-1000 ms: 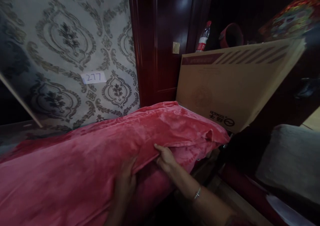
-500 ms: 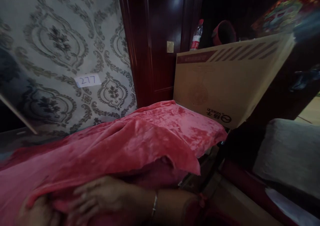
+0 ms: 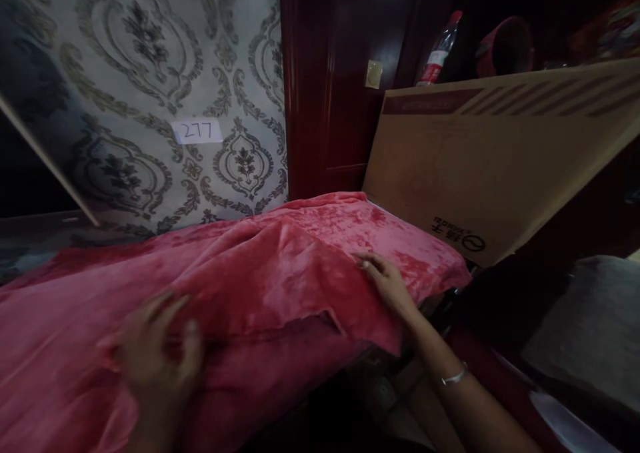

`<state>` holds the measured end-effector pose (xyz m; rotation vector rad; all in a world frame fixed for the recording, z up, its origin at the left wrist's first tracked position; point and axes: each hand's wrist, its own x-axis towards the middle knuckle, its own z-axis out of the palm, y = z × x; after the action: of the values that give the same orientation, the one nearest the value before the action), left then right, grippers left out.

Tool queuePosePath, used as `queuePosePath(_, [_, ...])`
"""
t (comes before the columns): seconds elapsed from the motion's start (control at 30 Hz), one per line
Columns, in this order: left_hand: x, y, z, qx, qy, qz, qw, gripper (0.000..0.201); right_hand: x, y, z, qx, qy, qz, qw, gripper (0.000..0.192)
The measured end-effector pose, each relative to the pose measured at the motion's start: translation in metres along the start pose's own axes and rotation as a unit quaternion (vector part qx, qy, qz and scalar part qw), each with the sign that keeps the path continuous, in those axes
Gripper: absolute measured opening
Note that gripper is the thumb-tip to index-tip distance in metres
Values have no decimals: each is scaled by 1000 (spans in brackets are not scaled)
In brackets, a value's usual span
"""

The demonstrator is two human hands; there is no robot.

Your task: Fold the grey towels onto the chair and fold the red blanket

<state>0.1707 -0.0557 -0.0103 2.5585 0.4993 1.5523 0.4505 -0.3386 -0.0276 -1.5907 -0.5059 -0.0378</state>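
Right now I am smoothing the red blanket [image 3: 280, 266], draped over the bed beside the cardboard box [image 3: 500, 159]: left hand [image 3: 155, 353] spread flat on it, right hand [image 3: 385, 279] open near the folded edge (neither grip closed); next I'd judge a flattening sweep outward

Cardboard box [image 3: 480, 173] right of blanket [image 3: 280, 266]

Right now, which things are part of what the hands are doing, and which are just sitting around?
In hand:
- red blanket
- left hand, spread flat on the blanket
- right hand, flat on the blanket near its far end

Lying about:
- cardboard box
- water bottle
- paper label 277 on the wallpaper
- grey cushion
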Motion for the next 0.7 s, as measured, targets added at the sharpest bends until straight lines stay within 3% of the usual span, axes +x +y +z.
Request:
queuePosePath(0.1, [-8,32,36,-45,-88,93,991,47,-13,31,2,-104,-1,-35,994,39])
queuePosePath(0.2, [-23,57,69,-86,-186,113,972,61,-29,41,13,-147,5,-74,986,40])
queuePosePath(0.33, [-41,66,94,-166,-264,55,949,58,-38,28,20,-159,5,-118,980,38])
queuePosePath(0.47, [-46,55,105,-287,-255,-57,922,41,-50,0,32,-178,-10,-177,968,38])
queuePosePath(0.57, [-44,47,105,-313,-243,-91,914,35,-70,-27,55,-185,-95,-242,948,38])
queuePosePath(0.7, [-47,47,99,-355,-241,-156,890,26,-95,-57,79,-213,-289,-254,898,32])
